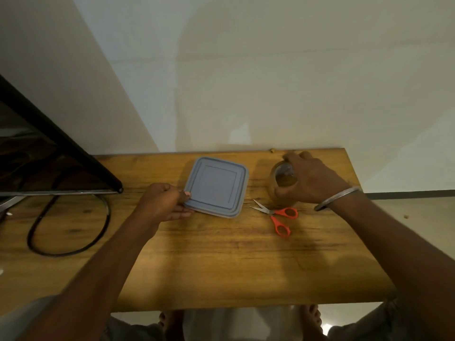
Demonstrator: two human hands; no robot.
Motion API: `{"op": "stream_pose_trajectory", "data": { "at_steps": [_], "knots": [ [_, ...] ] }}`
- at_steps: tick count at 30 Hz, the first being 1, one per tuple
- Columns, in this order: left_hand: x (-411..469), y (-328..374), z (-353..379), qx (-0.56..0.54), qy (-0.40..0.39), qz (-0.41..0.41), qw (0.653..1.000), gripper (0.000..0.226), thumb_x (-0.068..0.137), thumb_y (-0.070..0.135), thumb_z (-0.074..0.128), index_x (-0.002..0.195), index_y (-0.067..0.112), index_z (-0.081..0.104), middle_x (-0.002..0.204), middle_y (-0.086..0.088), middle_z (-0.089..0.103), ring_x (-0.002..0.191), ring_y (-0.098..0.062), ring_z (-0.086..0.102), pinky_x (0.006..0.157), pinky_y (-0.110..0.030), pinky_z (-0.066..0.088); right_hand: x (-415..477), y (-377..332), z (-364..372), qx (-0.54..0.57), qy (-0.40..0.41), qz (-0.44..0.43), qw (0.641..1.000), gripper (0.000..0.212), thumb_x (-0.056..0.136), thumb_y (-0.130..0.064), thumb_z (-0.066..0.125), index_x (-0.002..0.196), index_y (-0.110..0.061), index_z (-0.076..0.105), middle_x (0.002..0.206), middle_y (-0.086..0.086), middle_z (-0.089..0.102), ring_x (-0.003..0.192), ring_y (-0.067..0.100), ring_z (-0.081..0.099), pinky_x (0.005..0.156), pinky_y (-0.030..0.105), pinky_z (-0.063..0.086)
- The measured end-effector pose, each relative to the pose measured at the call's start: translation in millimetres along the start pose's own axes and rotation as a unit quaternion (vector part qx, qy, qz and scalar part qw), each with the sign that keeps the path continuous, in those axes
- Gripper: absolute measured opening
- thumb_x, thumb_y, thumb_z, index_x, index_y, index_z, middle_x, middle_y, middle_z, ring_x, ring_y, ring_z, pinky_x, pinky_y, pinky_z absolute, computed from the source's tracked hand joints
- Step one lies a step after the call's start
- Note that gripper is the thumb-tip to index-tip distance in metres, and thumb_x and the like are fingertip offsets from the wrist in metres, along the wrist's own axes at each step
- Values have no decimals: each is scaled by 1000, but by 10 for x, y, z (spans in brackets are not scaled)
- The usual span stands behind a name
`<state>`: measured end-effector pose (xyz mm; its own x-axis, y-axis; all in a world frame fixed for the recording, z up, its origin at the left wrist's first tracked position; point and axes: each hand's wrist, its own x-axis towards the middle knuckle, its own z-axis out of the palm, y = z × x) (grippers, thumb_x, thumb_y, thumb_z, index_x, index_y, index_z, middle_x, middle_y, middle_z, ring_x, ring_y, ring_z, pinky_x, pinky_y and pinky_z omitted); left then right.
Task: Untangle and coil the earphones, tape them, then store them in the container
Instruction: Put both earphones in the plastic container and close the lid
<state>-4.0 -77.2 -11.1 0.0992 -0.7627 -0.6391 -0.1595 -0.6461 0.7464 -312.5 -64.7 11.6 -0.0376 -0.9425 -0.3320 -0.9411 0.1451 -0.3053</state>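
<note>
Your left hand (163, 203) pinches the lidded container (218, 185) at its 8 o'clock corner. Your right hand (310, 178) is curled round the tape roll (283, 179), 3 o'clock from the container. No earphones in sight tbh.

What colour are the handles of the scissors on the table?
Orange-red handles on the scissors, shown in the head view.
</note>
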Motion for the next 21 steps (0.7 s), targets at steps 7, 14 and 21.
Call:
{"op": "stream_pose_trajectory", "data": {
  "at_steps": [7, 14, 21],
  "knots": [
    [-87, 11, 73, -56, 1, 50, 997, 8, 90, 1, 66, 94, 0, 59, 93, -23, 68, 71, -31, 75, 58, -29, 61, -187, -158, 6, -58, -86, -63, 993, 98, 72, -69, 72, 150, -25, 33, 142, 2, 42, 128, 27, 47, 100, 45, 49],
    [-299, 192, 484, -123, -28, 133, 983, 10, 92, 3, 65, 90, 4, 55, 91, -18, 66, 77, -32, 75, 68, -32, 63, -175, -18, -205, 191, 62, -31, 979, 66, 86, -67, 59, 132, -19, 62, 133, 0, 64, 123, 18, 58, 94, 33, 47],
    [-421, 679, 1510, -74, -105, 172, 977, 13, 89, 7, 71, 89, -1, 60, 86, -15, 71, 70, -26, 75, 67, -33, 63, -97, 443, -510, 357, 228, 80, 902, 33, 97, -35, 64, 118, -10, 71, 86, -2, 68, 60, 13, 67, 50, 21, 58]
  ]
}}
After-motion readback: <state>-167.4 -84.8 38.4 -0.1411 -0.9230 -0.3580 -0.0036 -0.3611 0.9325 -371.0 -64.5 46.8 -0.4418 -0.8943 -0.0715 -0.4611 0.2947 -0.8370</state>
